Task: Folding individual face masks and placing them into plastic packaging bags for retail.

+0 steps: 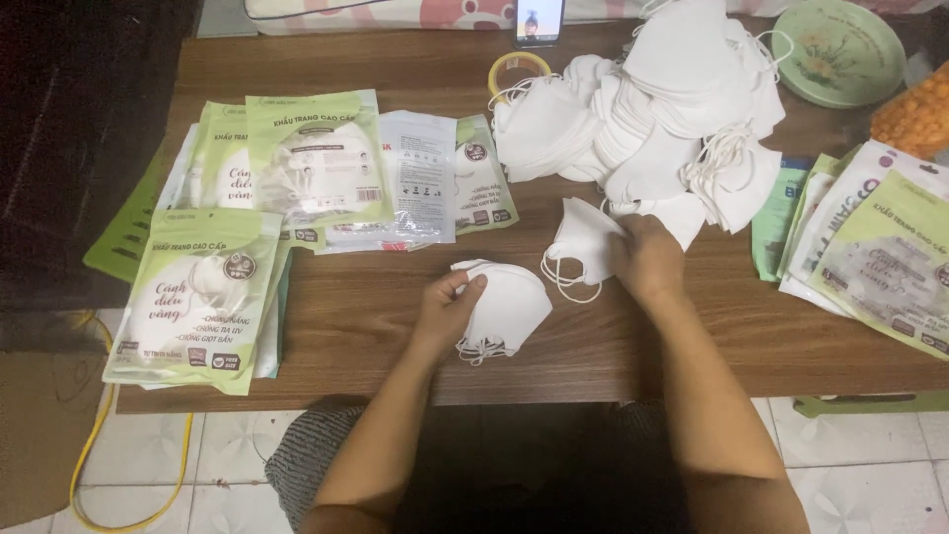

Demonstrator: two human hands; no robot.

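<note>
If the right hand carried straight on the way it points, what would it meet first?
Probably the big heap of white face masks just beyond the right hand, which grips one folded white mask; depth is unclear.

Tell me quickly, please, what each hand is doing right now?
Left hand: closed on a small stack of masks.
Right hand: gripping a single white mask.

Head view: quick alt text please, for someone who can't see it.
Over a wooden table, the left hand holds a small stack of white masks while the right hand takes one mask from a big pile. Green mask packets lie at both sides.
</note>
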